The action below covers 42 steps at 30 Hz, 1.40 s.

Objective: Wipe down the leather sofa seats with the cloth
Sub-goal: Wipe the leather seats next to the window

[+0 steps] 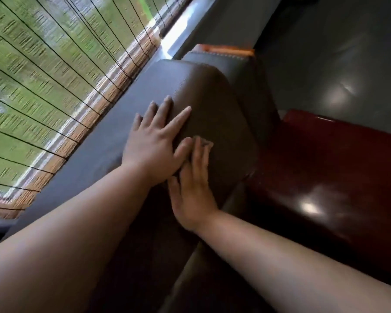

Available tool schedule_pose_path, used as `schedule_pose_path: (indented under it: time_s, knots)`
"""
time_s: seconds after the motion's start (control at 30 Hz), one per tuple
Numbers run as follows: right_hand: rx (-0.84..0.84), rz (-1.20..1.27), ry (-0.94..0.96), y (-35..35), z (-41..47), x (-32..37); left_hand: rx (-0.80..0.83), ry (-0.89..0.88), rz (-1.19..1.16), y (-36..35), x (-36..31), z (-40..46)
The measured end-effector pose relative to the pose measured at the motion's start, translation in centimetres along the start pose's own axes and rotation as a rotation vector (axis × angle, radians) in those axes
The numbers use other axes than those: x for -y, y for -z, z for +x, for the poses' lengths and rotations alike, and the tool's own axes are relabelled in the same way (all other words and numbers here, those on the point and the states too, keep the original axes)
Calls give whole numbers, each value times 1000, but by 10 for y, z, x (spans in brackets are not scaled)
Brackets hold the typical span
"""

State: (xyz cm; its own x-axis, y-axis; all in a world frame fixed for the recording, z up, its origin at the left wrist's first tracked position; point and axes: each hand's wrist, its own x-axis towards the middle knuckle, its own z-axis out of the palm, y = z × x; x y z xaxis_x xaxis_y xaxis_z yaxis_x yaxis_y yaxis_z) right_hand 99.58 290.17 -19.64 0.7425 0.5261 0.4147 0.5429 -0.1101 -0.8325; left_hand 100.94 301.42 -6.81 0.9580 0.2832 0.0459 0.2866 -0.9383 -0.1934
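Both my arms are stretched out ahead of me onto the dark brown backrest cushion (212,105) of the leather sofa. My left hand (155,143) lies flat on the rounded top edge of that cushion, fingers straight and slightly spread, thumb angled toward the other hand. My right hand (193,190) sits just below it on the cushion's front face, palm down, fingers straight and together, its fingertips touching my left thumb. Neither hand curls around anything; both are pressed flat. A small pale patch at my right fingertips may be the cloth (207,143), though it is too blurred to be sure. The reddish sofa seat (325,177) runs along to the right, glossy with reflections. A bamboo blind (43,75) hangs to the left.
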Motion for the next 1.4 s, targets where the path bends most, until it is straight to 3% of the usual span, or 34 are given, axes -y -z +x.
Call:
schedule_pose_path:
  time_s: [0.1,0.13,0.27,0.3,0.33,0.43,0.5,0.57,0.67,0.7,0.73,0.83,0.9,1.0,1.1,1.13,1.27,1.33,1.4]
  knots:
    - [-141,-82,8,17,39,-60,-167,-53,56,-20,-6,3]
    - [-183,-85,-97,21,46,-86,-220,-64,70,-26,-4,3]
    - [-257,110,-873,30,27,-159,-251,-85,86,-34,0,7]
    - [-235,143,-933,26,22,-153,-245,-78,87,-33,-2,7]
    - [-227,157,-875,20,21,-138,-243,-75,82,-32,-4,7]
    - [-224,78,-260,3,24,-89,-241,-81,76,-30,-2,8]
    - [-203,-24,-29,16,42,-98,-243,-77,81,-32,-2,9]
    - [-236,-22,-196,36,60,-127,-239,-76,90,-33,-3,8]
    - [-294,182,-846,51,64,-140,-227,-75,90,-33,-4,8]
    - [-258,182,-883,44,58,-123,-218,-74,89,-32,-5,6]
    - [-237,158,-762,33,53,-100,-215,-73,83,-31,-5,7]
    - [-165,84,-147,19,54,-49,-215,-55,45,-28,-7,6]
    - [-186,-31,69,39,90,-57,-224,-60,1,-26,-5,6]
    - [-247,-64,0,67,118,-94,-217,-73,-19,-26,-4,6]
    - [-362,131,-432,49,93,-98,-247,-74,-30,-30,-2,8]
    - [-358,152,-490,34,75,-84,-243,-72,-32,-31,0,7]
    - [-75,105,-192,-12,-5,-10,-138,-23,-86,-19,-7,7]
    - [20,8,-120,3,-1,-10,-59,9,-205,-6,-8,2]
    - [22,-78,-165,29,34,-39,54,15,-285,0,11,-11]
